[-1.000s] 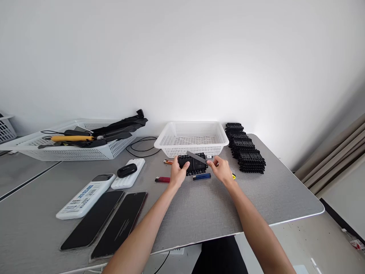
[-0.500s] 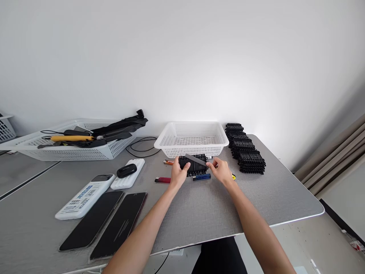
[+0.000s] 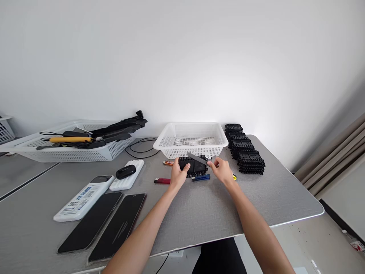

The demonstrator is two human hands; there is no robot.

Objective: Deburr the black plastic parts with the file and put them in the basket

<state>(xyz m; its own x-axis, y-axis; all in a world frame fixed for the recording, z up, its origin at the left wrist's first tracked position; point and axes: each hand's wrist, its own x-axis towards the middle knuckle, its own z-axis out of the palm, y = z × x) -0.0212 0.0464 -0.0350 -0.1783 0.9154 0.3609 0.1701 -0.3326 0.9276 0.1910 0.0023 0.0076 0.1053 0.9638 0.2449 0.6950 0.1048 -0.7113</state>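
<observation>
My left hand (image 3: 179, 176) grips the left end of a black plastic block (image 3: 196, 166) that lies on the grey table (image 3: 199, 209) just in front of a white basket (image 3: 191, 139). My right hand (image 3: 221, 170) pinches a thin grey strip (image 3: 196, 158), which slants over the top of the block. A blue lighter (image 3: 201, 177) lies right in front of the block, between my hands. A red lighter (image 3: 161, 181) sits left of my left hand, and an orange one (image 3: 168, 163) lies by the basket's front.
Rows of black blocks (image 3: 245, 152) stand at the right of the basket. At the left lie two dark phones (image 3: 104, 220), a white device (image 3: 82, 198), a white power bank (image 3: 127, 174) with a black case on it, and a long basket (image 3: 68, 146) of tools.
The hands, the block and the strip stay nearly where they were. The whole view has shifted slightly, nothing was picked up or released.
</observation>
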